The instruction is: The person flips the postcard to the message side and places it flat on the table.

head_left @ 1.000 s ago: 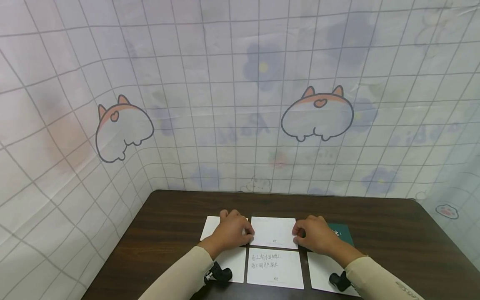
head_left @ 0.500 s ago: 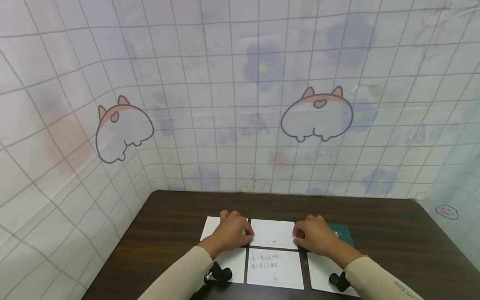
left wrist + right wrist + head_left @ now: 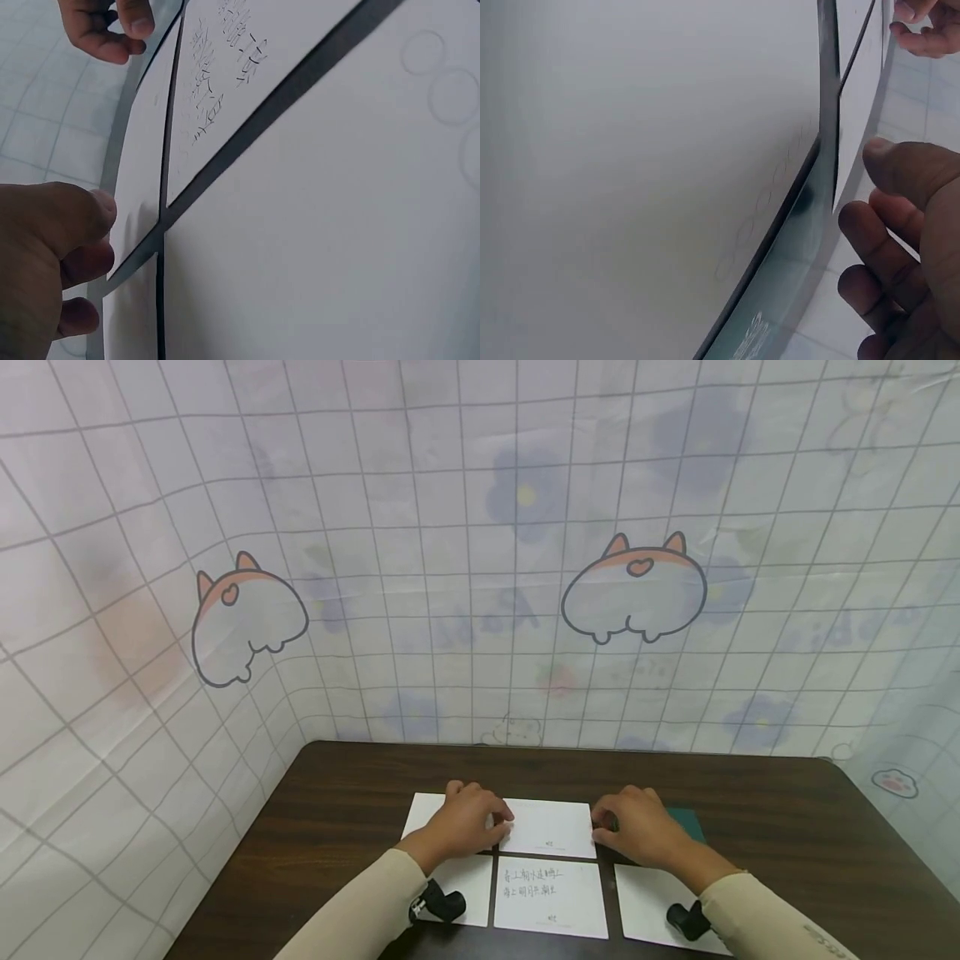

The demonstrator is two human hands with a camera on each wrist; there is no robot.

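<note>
A plain white card lies in the upper middle of a group of cards on the table. My left hand is at its left edge, fingers loosely bent, over the gap beside the upper left white card. Beyond its right edge, my right hand hovers with a small gap to it, partly covering a dark green card. Both wrist views show the left hand and right hand with relaxed fingers and nothing between them. Below the upper middle card lies a white card with handwriting.
White cards also lie at the lower left and lower right, partly under the forearms. The dark wooden table ends at a grid-patterned cloth wall.
The upper middle card has slid slightly toward me, and its right edge has shifted a little. My right hand has moved off that edge to the right. My left hand has edged slightly right.
</note>
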